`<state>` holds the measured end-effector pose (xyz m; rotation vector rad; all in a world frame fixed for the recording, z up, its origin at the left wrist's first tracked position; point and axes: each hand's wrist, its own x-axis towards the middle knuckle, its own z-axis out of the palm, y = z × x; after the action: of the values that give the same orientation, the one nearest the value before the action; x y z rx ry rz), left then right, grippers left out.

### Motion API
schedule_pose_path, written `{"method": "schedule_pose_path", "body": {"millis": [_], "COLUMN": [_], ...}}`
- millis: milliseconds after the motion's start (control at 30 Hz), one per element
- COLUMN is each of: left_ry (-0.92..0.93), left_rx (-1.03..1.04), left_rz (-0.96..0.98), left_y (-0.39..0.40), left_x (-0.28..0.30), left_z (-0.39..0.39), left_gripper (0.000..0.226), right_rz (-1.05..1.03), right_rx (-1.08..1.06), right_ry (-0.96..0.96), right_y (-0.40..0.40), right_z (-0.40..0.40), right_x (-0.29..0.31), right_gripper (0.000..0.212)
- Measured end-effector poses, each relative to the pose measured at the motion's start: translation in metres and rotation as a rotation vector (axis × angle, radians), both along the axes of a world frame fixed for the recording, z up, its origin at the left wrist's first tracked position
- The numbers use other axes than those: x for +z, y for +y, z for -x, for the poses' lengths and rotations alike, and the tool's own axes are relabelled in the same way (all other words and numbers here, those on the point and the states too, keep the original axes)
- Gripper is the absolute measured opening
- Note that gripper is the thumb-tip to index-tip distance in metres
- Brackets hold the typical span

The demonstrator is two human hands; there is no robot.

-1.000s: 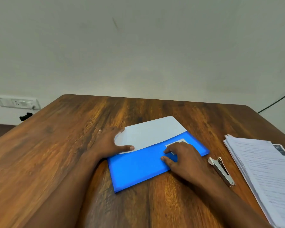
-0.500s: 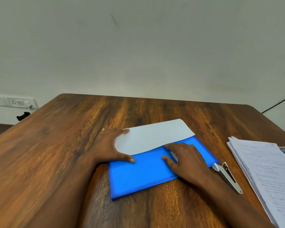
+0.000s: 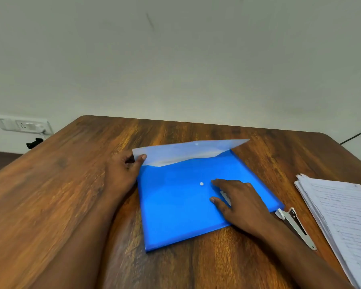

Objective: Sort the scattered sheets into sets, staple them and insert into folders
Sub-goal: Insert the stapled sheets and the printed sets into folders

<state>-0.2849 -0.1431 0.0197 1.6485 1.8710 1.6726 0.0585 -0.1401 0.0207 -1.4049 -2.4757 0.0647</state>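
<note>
A blue plastic folder (image 3: 181, 207) lies flat in the middle of the wooden table (image 3: 61, 195). Its pale translucent flap (image 3: 186, 152) stands lifted at the far edge, and a white snap button (image 3: 201, 183) shows on the blue face. My left hand (image 3: 123, 174) pinches the flap's left corner between thumb and fingers. My right hand (image 3: 240, 203) rests flat on the folder's right half, fingers spread, partly covering a small white label. A stack of printed sheets (image 3: 342, 222) lies at the right edge. A white stapler (image 3: 294, 225) lies between folder and stack.
The table's far edge meets a plain wall. A wall socket strip (image 3: 23, 125) and a small black object (image 3: 34, 142) sit off the left corner. A dark cable (image 3: 356, 135) runs down at the far right. Bare wood surrounds the folder on the left and near side.
The flap, folded down over the folder before, has been lifted up and back by my left hand, exposing the snap button. My right hand stays pressed on the folder.
</note>
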Motion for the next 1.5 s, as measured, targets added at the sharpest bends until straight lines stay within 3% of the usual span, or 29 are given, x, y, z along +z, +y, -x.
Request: {"method": "schedule_pose_path", "body": {"millis": [233, 533, 600, 800, 933, 1000, 1100, 1233, 1400, 1500], "left_ry": [-0.179, -0.257, -0.236, -0.099, 0.026, 0.085, 0.096, 0.119, 0.207, 0.243], "left_rx": [0.102, 0.263, 0.292, 0.376, 0.313, 0.302, 0.291, 0.231, 0.107, 0.041], "left_rz": [-0.032, 0.062, 0.1, 0.256, 0.424, 0.505, 0.503, 0.521, 0.625, 0.665], "left_y": [0.003, -0.001, -0.002, -0.014, -0.021, -0.021, -0.019, -0.013, -0.011, -0.013], "left_x": [0.002, 0.012, 0.012, 0.013, 0.011, 0.012, 0.018, 0.016, 0.014, 0.017], "left_z": [0.004, -0.001, -0.001, -0.007, 0.005, 0.008, 0.001, -0.005, -0.003, -0.003], "left_gripper": [0.004, 0.02, 0.022, 0.044, 0.041, 0.039, 0.046, 0.065, 0.101, 0.104], "right_rz": [0.039, 0.088, 0.072, 0.038, 0.053, 0.07, 0.14, 0.135, 0.157, 0.146], "right_rx": [0.064, -0.041, -0.071, -0.085, -0.068, -0.059, -0.053, -0.213, -0.437, -0.468], "right_ry": [-0.03, -0.161, -0.191, -0.245, -0.278, -0.299, -0.185, -0.028, -0.064, -0.065], "right_y": [0.018, 0.015, 0.009, -0.001, -0.013, -0.015, -0.01, 0.003, 0.013, 0.015], "right_z": [-0.009, -0.004, 0.001, 0.017, 0.032, 0.035, 0.027, 0.012, 0.002, 0.003], "right_x": [0.006, 0.013, 0.013, 0.017, 0.018, 0.022, 0.032, 0.04, 0.04, 0.037], "right_gripper": [0.049, 0.057, 0.053, 0.07, 0.072, 0.069, 0.058, 0.069, 0.077, 0.082]}}
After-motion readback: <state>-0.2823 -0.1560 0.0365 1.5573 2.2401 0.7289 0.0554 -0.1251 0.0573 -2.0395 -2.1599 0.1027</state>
